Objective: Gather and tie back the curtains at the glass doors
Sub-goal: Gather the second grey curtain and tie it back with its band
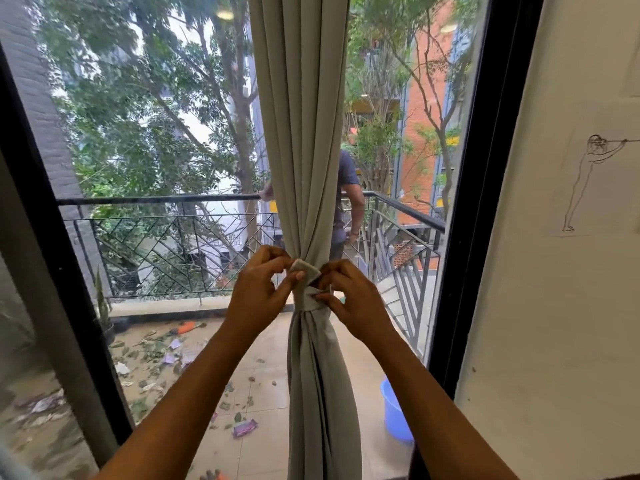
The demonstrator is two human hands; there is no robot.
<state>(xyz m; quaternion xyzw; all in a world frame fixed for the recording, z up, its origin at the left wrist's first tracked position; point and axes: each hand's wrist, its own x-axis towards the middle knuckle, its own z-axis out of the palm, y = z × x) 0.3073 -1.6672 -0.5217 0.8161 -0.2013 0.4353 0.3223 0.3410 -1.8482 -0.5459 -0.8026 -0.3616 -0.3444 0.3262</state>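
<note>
Left hand [259, 289] and right hand [353, 297] meet at the waist of the curtain [301, 133], one on each side of it. The left hand's curled fingers pinch the loose end of the tie band [304, 303] just above the wrap. The right hand's thumb and forefinger pinch the wrap itself on the curtain's right flank. The curtain hangs gathered into one column in front of the glass door [156, 150], cinched at the band and flaring again below it.

Step in hand, as judged: securing the band, the gathering being complete. The next move calls for drawing the free end taut and tucking or knotting it, with the right hand holding the wrap against slackening. Whether a knot is already formed cannot be told.

Behind the curtain, beyond the glass, stand a balcony railing [156, 199] and a person [348, 188], partly hidden. A blue bucket [394, 415] sits to the curtain's lower right.
</note>
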